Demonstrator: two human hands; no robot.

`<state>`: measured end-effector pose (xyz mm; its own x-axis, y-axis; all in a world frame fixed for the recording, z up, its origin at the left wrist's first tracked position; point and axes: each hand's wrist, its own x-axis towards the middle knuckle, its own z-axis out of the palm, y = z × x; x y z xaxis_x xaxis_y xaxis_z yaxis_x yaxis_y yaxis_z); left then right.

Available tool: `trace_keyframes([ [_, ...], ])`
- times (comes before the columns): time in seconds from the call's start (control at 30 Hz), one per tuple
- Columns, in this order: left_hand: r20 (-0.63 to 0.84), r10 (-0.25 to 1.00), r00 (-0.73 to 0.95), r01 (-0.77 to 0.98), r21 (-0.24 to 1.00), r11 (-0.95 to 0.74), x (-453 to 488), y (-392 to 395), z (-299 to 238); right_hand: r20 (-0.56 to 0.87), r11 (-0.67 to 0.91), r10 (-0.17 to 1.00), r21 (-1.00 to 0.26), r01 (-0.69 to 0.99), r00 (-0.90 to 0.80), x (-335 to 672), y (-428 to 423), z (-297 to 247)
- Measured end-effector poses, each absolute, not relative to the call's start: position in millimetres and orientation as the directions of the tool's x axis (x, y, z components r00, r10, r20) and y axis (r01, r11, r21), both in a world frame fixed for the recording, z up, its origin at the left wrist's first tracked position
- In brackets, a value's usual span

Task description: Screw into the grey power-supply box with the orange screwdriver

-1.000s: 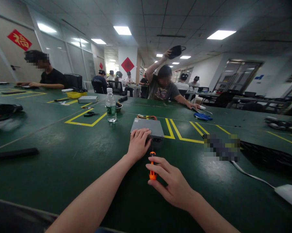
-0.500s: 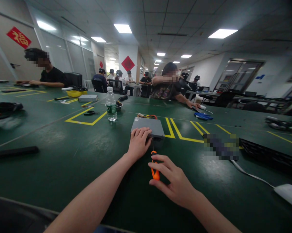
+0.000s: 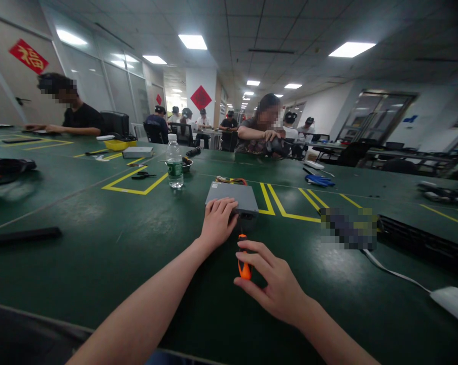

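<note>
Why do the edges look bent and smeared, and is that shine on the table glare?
Head view: the wide lens bows ceiling and table lines and softens the dark corners. Head view: ceiling panels leave a pale sheen on the green table. Head view, centre: the left hand on the grey box and the right hand at the orange screwdriver are sharp.

1 water bottle stands near black scissors, blue gloves lie well apart.

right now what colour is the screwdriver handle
Orange: the screwdriver handle in the right hand shows best in the head view.
</note>
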<state>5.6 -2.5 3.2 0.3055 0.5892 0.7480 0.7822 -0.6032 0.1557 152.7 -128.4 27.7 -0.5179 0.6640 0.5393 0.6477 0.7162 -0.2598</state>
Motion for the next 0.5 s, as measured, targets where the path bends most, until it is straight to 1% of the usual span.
trace_keyframes([
  [0.07, 0.746, 0.592, 0.305, 0.779, 0.163, -0.606, 5.4, -2.6, 3.4, 0.57, 0.701, 0.674, -0.29, 0.652, -0.471, 152.6, -126.4, 25.6],
  [0.13, 0.745, 0.594, 0.303, 0.775, 0.17, -0.608, 5.3, -2.8, 3.7, 0.539, 0.678, 0.708, -0.338, 0.653, -0.457, 153.0, -126.2, 25.5],
  [0.2, 0.745, 0.595, 0.302, 0.773, 0.174, -0.61, 5.2, -3.0, 4.1, 0.468, 0.666, 0.735, -0.36, 0.654, -0.491, 153.6, -127.8, 27.6],
  [0.3, 0.742, 0.598, 0.302, 0.771, 0.179, -0.611, 5.4, -3.3, 4.5, 0.397, 0.698, 0.713, -0.324, 0.639, -0.578, 154.6, -130.3, 31.2],
  [0.33, 0.742, 0.599, 0.302, 0.771, 0.18, -0.611, 5.5, -3.3, 4.5, 0.403, 0.715, 0.695, -0.299, 0.632, -0.596, 154.8, -130.4, 31.7],
  [0.4, 0.743, 0.598, 0.302, 0.77, 0.18, -0.613, 5.7, -3.3, 4.4, 0.46, 0.742, 0.656, -0.251, 0.622, -0.598, 155.3, -129.1, 31.0],
  [0.5, 0.744, 0.594, 0.306, 0.771, 0.173, -0.613, 5.9, -3.3, 4.3, 0.584, 0.748, 0.623, -0.249, 0.615, -0.521, 156.3, -126.2, 28.4],
])
